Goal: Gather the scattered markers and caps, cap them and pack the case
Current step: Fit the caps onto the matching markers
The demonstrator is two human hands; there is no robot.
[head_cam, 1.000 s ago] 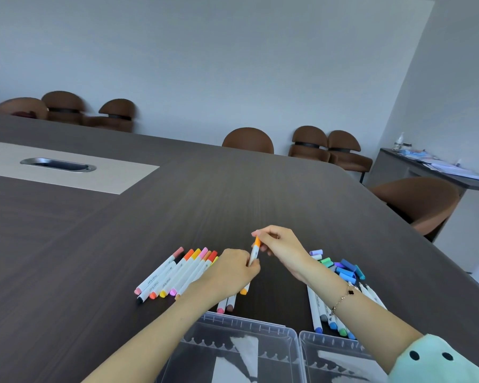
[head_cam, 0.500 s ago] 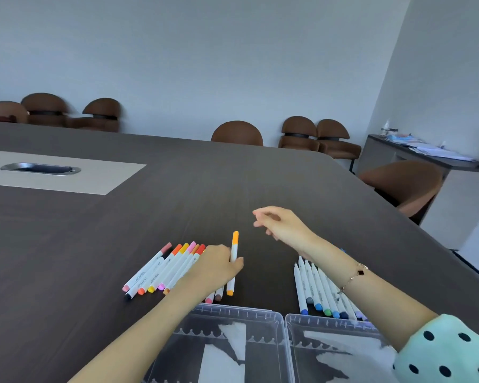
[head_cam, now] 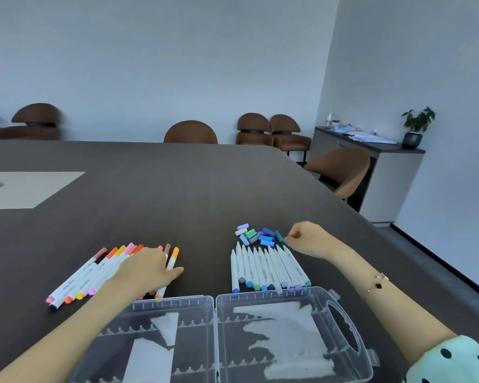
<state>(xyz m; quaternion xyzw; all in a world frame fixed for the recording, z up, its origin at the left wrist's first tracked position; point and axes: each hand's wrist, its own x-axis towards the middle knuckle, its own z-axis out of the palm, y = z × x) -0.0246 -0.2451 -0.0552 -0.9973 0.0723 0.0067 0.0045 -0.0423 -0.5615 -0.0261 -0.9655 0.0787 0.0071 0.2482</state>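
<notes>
A row of capped warm-coloured markers (head_cam: 94,272) lies at the left on the dark table. My left hand (head_cam: 150,269) rests flat across that row, and its fingertips touch the orange-capped marker (head_cam: 173,258) at the right end. To the right, several white markers (head_cam: 268,269) lie side by side with their bare tips pointing away from me. Beyond them sits a pile of loose blue, green and purple caps (head_cam: 257,235). My right hand (head_cam: 307,239) is at the pile's right edge, thumb and forefinger pinched beside a teal cap (head_cam: 278,235). The clear plastic case (head_cam: 215,305) lies open nearest me.
The case has a handle (head_cam: 343,327) on its right half. The table's right edge (head_cam: 371,225) runs diagonally close to my right arm. Brown chairs (head_cam: 190,132) stand around the table. A sideboard (head_cam: 371,150) with a plant is at the back right. A beige inset (head_cam: 25,189) lies far left.
My left hand has laid the orange marker down at the end of the capped row. My right hand has let go of it and moved right to the cap pile.
</notes>
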